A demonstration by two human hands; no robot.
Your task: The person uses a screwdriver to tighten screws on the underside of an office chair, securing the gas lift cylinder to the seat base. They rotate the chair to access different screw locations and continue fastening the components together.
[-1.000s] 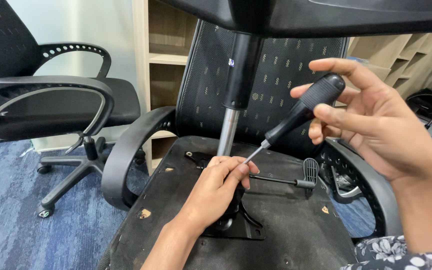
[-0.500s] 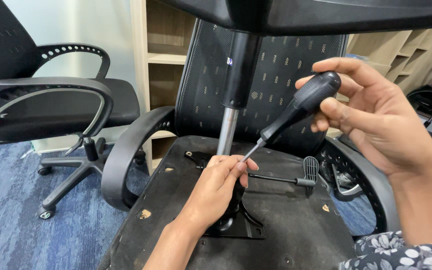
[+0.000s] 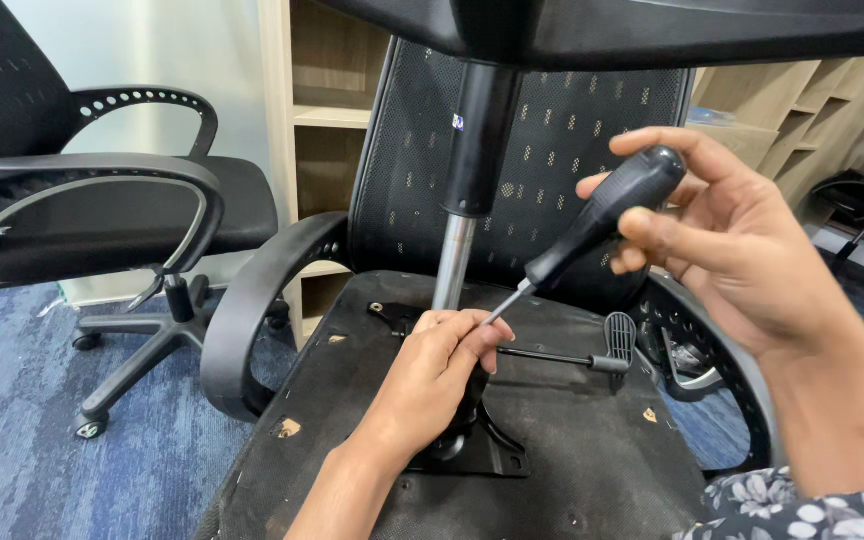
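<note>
I have the screwdriver [image 3: 592, 225] in my right hand [image 3: 742, 250], fingers wrapped round its black handle and the thin shaft slanting down and left, so the tip sits right at the fingertips of my left hand [image 3: 442, 365]. That left hand is closed over the base of the gas cylinder [image 3: 455, 255], where it enters the metal mechanism plate [image 3: 482, 455] on the underside of the overturned chair seat [image 3: 572, 480]; whatever fastener the tip is meeting lies hidden under my fingers, so I cannot tell whether it is seated yet. I judge this to be the locating step: the left hand steadies the spot and guides the tip, and no turning looks possible until the tip is home. The next move calls for bringing the shaft more upright over the fastener, clearing my fingertips off the tip, then pressing down as I twist so it does not slip. Just beside the plate the height lever [image 3: 607, 345] sticks out to the right with its ribbed paddle. The armrest [image 3: 252, 310] curves off to my left, the mesh backrest [image 3: 562, 150] stands behind the cylinder, and a second office chair [image 3: 102, 215] stands on the blue carpet [image 3: 12, 440], well apart.
</note>
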